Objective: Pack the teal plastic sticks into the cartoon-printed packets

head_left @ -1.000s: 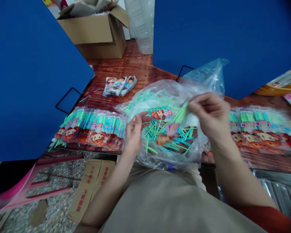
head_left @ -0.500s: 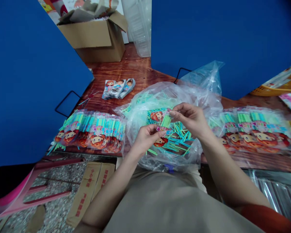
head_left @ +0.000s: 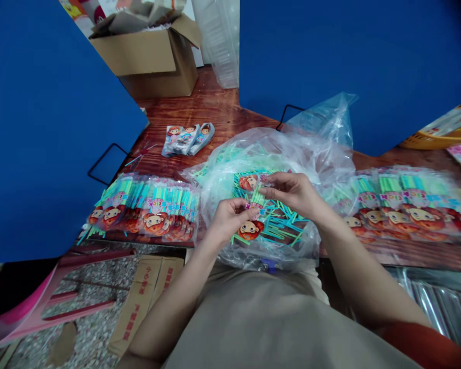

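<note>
My left hand pinches a small clear printed packet with a red-haired cartoon face, over the middle of a big plastic bag. Green sticks show in the packet's upper part. At that upper end, the thumb and fingers of my right hand are closed on the packet and its sticks; how much they grip of each is hard to tell. Beneath both hands, loose green and blue sticks lie in the open bag. Another cartoon face shows just above my left hand.
Filled packets lie in overlapping rows at left and right of the bag. Behind are small stacks of printed packets and a cardboard box. Blue panels stand on both sides; an orange basket is far right.
My right hand has shifted slightly left and down, its fingers lower on the packet's upper end. The packet's cartoon face has moved slightly down and left and shows more fully.
</note>
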Motion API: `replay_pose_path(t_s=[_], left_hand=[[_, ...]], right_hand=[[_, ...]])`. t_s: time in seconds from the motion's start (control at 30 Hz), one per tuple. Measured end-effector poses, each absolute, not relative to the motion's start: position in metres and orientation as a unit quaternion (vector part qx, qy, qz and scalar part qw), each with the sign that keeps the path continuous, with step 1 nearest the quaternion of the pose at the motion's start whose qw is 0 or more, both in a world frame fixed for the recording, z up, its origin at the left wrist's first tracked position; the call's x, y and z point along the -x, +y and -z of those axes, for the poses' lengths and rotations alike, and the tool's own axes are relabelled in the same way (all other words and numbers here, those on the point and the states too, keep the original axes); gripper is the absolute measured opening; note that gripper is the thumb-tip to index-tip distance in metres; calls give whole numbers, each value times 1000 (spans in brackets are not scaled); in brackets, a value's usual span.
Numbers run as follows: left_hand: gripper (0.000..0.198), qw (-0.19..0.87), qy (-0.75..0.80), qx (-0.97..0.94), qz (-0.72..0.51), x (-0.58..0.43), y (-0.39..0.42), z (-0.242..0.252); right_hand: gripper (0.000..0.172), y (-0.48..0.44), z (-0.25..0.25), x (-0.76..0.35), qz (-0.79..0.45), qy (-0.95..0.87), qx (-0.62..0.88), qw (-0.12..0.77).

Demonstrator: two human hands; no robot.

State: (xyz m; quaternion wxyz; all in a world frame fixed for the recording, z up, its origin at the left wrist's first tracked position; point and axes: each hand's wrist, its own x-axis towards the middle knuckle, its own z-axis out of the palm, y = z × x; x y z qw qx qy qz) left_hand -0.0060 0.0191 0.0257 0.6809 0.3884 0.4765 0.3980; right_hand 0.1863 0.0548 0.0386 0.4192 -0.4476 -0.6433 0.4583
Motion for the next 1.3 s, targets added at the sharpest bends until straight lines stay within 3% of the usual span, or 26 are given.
replay_pose_path(t_s=[0.53, 0.9, 1.3], left_hand=[[37, 678, 500, -363, -397, 9, 18, -16], [39, 713, 488, -353, -358, 17, 19, -14], [42, 736, 499, -389, -241, 29, 16, -22]], right_hand=[[41, 57, -35, -183, -426, -687, 465, 362], [45, 60, -33, -187, -540, -553, 488, 406], [28, 70, -47, -221, -704, -557, 394, 198]])
